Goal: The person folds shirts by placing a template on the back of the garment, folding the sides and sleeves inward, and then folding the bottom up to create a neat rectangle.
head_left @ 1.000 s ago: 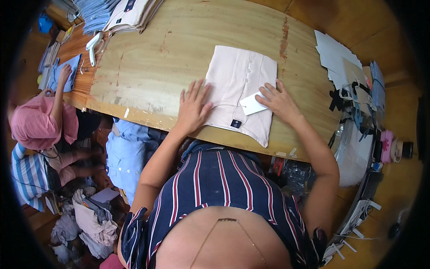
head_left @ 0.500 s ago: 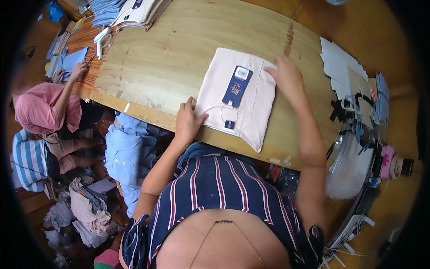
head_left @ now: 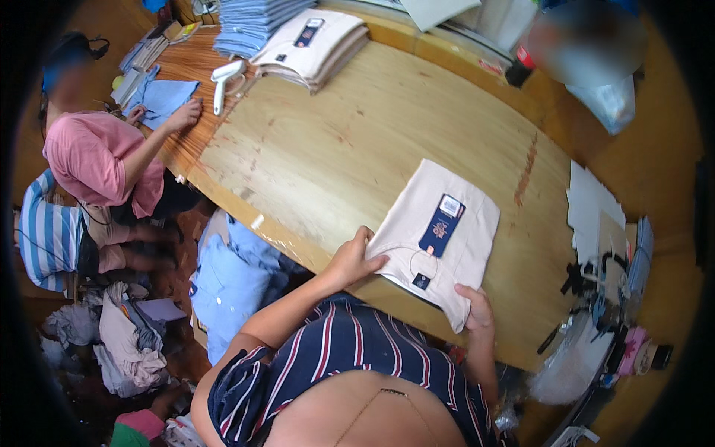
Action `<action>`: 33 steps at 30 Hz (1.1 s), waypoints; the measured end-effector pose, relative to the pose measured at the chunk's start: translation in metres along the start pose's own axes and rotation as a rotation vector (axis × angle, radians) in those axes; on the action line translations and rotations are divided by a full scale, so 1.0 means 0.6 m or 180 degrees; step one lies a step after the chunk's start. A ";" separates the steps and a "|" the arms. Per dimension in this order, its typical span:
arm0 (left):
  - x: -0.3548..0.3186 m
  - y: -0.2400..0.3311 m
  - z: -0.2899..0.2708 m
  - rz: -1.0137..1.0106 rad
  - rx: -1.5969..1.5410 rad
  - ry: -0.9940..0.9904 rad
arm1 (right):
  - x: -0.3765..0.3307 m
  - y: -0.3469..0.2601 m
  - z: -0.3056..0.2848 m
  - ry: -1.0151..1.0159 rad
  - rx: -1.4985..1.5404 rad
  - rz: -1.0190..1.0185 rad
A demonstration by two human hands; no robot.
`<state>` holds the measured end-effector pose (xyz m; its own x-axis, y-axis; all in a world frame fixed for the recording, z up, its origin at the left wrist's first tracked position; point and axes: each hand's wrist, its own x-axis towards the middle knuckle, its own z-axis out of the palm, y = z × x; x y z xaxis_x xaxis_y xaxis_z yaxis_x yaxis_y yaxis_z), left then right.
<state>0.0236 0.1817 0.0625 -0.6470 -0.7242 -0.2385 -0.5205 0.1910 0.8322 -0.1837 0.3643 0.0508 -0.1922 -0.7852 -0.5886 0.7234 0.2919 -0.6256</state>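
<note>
1. Centrally, one folded shirt point(head_left: 468, 249), pale pink, on the near part of the table point(head_left: 313, 164), set aslant between both hands.
2. Left hand point(head_left: 353, 262): at the shirt's left edge, near end. Thumb on top of the cloth, parted from the forefinger, which lies along the edge; other fingertips hidden, so cannot tell whether they pinch.
3. Right hand point(head_left: 477, 307): at the right edge, close to the near corner. Thumb on top, fingers tucked beneath, pinching the cloth between them.
4. One long navy tag point(head_left: 438, 232), face up on the shirt, clear of both hands; string looped toward a small dark square label point(head_left: 421, 281) near the shirt's near edge.
5. Far left: one pile of pale shirts point(head_left: 333, 39), beside a pile of blue shirts point(head_left: 257, 26).
6. Left, near these piles: one white handheld tool point(head_left: 221, 80).
7. Farther left: co-worker in pink top point(head_left: 89, 160), hands at blue cloth point(head_left: 167, 100).
</note>
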 end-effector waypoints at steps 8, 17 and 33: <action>0.142 -0.008 -0.342 0.1056 -0.0058 0.1270 | 0.224 -0.157 0.318 -0.0690 -0.1222 -0.0965; 0.472 -0.127 -0.705 0.1322 -0.0016 0.1835 | 0.620 -0.235 0.630 -0.1538 -0.1023 -0.1876; 0.825 -0.129 -0.525 0.0314 0.3782 0.0441 | 0.357 -0.130 0.348 0.0231 -0.3997 -0.1695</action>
<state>-0.0807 -0.4002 0.0377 -0.6856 -0.7233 -0.0832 -0.7079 0.6889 -0.1556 -0.1429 0.0593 0.0806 -0.3180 -0.9387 -0.1333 -0.5249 0.2913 -0.7998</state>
